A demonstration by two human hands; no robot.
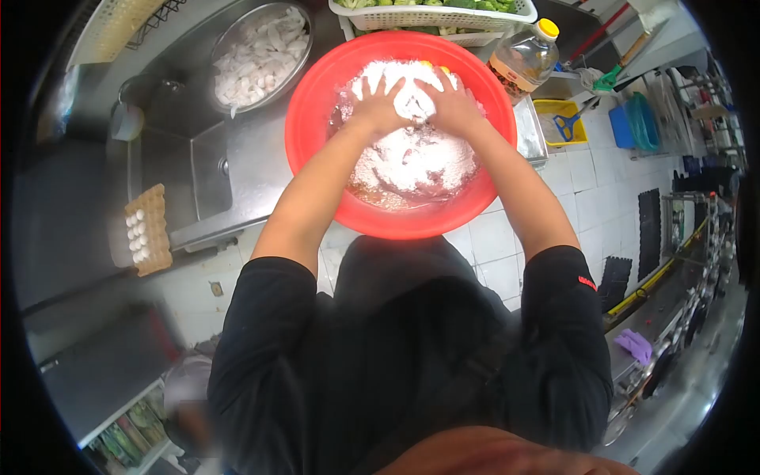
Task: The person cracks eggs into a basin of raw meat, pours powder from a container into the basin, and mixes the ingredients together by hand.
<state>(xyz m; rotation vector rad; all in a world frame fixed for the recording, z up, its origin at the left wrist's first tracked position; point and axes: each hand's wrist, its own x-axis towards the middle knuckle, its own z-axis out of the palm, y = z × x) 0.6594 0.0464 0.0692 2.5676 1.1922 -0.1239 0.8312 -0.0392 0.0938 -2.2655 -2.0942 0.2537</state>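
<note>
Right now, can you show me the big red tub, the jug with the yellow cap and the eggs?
Red tub [310, 131], head view: its inner wall.
Jug [538, 53], head view: its clear side.
Eggs [137, 234], head view: middle of the row.

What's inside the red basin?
White powder over wet, pinkish contents; yellow bits at far side. Whatever the left hand, right hand and powder cover is hidden.

1. Left hand [380, 112] and right hand [454, 108]: side by side inside the red basin [303, 119], fingers spread on white powder [413, 150].
2. White powder: partly covers wet, reddish contents [380, 195].
3. Metal bowl [304, 66]: left of basin; holds pale pieces [261, 59].
4. Yellow-capped bottle [524, 58]: right of basin.
5. White basket [434, 19]: beyond basin; holds green vegetables [467, 4].
</note>
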